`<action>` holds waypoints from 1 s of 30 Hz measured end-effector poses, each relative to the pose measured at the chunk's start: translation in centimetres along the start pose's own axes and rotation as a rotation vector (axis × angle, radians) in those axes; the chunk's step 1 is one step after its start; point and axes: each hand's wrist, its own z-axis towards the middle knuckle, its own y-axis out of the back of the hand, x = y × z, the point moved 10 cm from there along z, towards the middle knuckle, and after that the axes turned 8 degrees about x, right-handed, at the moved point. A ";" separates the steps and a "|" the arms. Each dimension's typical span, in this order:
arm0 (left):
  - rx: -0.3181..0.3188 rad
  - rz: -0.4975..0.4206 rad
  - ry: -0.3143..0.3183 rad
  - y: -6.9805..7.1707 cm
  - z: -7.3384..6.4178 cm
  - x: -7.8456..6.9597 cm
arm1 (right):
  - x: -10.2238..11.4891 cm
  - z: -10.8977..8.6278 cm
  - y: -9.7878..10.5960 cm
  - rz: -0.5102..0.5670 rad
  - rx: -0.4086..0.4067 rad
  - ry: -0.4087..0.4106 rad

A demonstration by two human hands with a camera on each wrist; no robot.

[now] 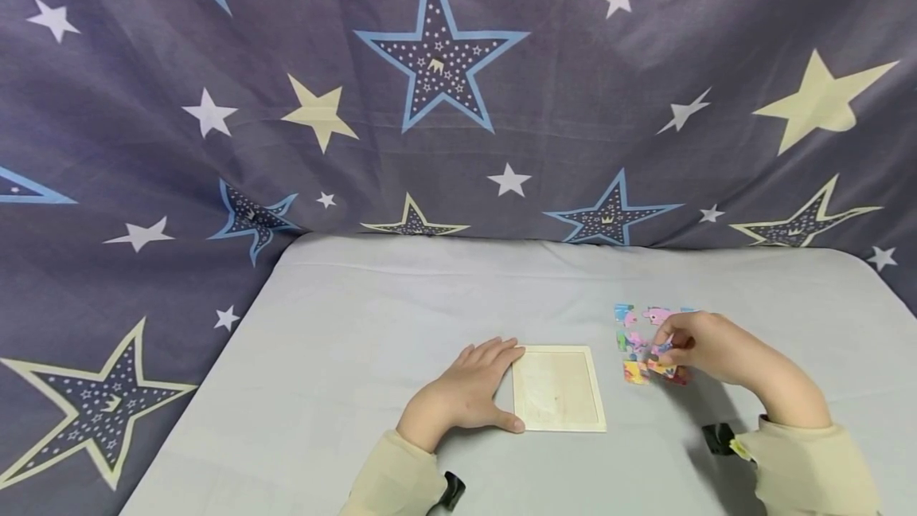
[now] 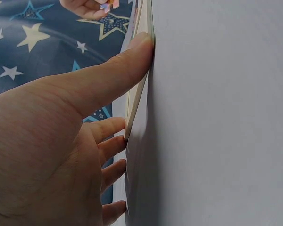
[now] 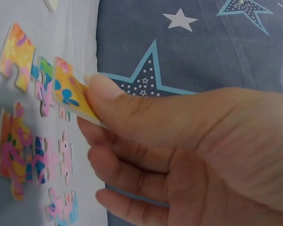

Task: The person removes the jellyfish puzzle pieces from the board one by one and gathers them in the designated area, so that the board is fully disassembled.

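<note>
A shallow wooden puzzle tray (image 1: 557, 388) with a raised pale rim lies flat on the table. My left hand (image 1: 469, 388) rests at its left edge, thumb at the near corner and fingertips by the far corner. In the left wrist view the thumb presses the tray's rim (image 2: 137, 101) and the fingers are spread. My right hand (image 1: 705, 345) pinches a yellow jigsaw piece (image 3: 68, 92) with blue and pink marks, lifted above the table. Beneath and around it lie several loose jigsaw pieces (image 1: 635, 373), yellow, pink and blue; the hand partly hides them.
A white cloth covers the table (image 1: 344, 357). Behind and to the left hangs a dark curtain (image 1: 251, 150) printed with stars. Dark wrist straps (image 1: 719, 438) show at both sleeves. The loose pieces are to the right of the tray.
</note>
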 end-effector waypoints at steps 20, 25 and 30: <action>-0.010 -0.006 -0.008 0.2 0.1 0.1 | -2.0 0.1 0.2 -0.032 0.010 -0.022; -0.012 -0.007 -0.011 0.2 0.1 0.0 | -2.6 0.2 0.2 -0.021 0.022 -0.040; -0.011 -0.007 -0.011 0.2 0.1 0.1 | -3.4 0.2 0.5 -0.033 0.005 -0.064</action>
